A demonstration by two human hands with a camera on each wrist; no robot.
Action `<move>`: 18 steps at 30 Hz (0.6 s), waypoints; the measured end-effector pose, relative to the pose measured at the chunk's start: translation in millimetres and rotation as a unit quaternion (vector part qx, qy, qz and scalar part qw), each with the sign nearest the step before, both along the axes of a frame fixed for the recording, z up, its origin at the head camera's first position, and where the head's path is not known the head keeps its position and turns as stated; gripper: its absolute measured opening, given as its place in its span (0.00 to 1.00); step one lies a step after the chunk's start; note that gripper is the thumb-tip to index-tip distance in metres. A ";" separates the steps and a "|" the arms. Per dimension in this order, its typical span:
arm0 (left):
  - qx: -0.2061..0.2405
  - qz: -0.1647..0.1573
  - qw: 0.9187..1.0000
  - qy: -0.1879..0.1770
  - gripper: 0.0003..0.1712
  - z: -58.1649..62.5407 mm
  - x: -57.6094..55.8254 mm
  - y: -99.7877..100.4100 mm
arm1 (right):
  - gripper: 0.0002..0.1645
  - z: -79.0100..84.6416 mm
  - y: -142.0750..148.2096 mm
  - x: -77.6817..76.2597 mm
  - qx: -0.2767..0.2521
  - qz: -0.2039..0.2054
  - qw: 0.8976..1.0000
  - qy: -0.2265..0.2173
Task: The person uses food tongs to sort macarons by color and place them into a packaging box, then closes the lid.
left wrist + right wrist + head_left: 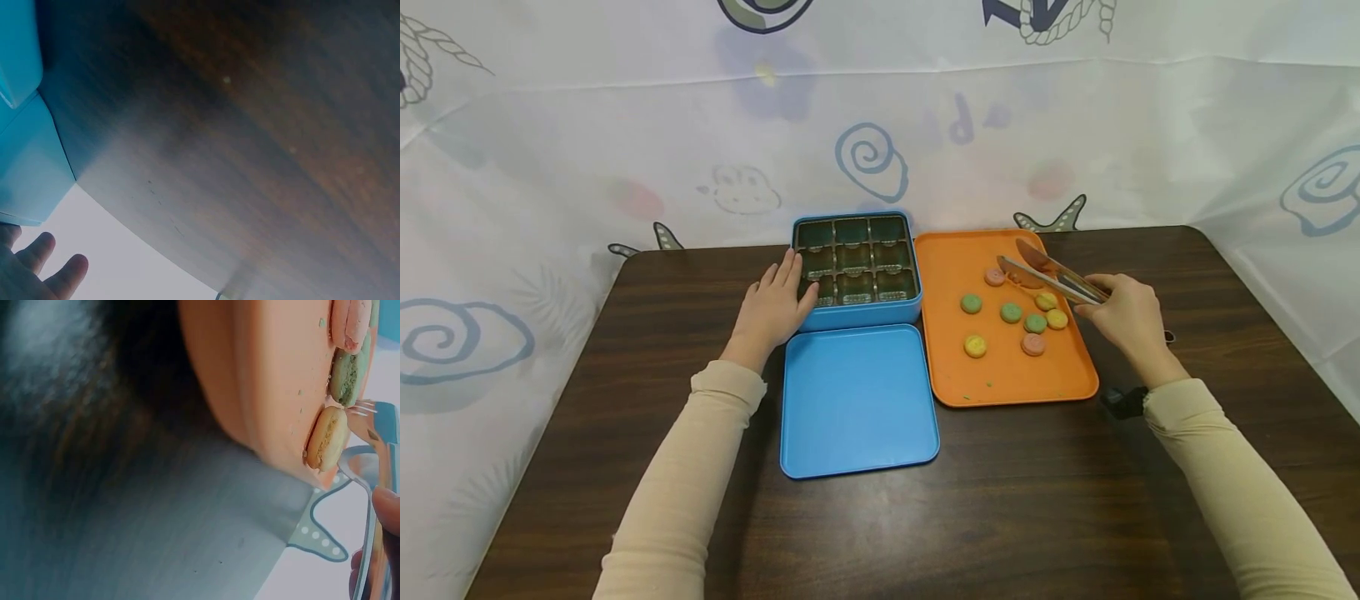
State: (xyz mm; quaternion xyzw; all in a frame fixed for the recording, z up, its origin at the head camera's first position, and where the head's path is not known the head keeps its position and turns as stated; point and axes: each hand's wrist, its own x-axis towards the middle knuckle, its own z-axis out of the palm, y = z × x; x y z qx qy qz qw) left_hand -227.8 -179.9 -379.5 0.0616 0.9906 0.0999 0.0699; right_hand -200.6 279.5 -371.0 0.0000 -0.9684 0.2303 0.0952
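My right hand (1126,312) grips metal serving tongs (1067,283) over the upper right of an orange tray (1000,379). The tips of the tongs stand apart, close to a pink macaron (995,277); I see nothing pinched between them. In the right wrist view the tongs (377,531) show one forked end. Several green, yellow and pink macarons lie scattered on the tray, among them a green macaron (972,303) and a yellow macaron (975,346). My left hand (773,304) rests with extended fingers on the left edge of a blue box (865,315).
Inside the box sits a dark insert (853,258) divided into several compartments, with no macaron visible there. A shallow blue lid or tray (860,404) lies in front of the box, left of the orange tray. A patterned cloth (880,108) hangs behind the dark wooden table (1000,517).
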 end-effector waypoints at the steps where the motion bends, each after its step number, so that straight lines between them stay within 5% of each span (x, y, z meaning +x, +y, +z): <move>1: 0.001 0.000 1.000 0.000 0.40 0.0 -0.2 0.3 | 0.29 0.0 0.1 -0.4 -0.001 -0.001 1.000 -0.003; 18: 0.002 0.002 1.000 -0.005 0.40 1.4 -1.3 0.9 | 0.34 4.5 5.1 -10.8 -0.065 -0.012 0.992 -0.105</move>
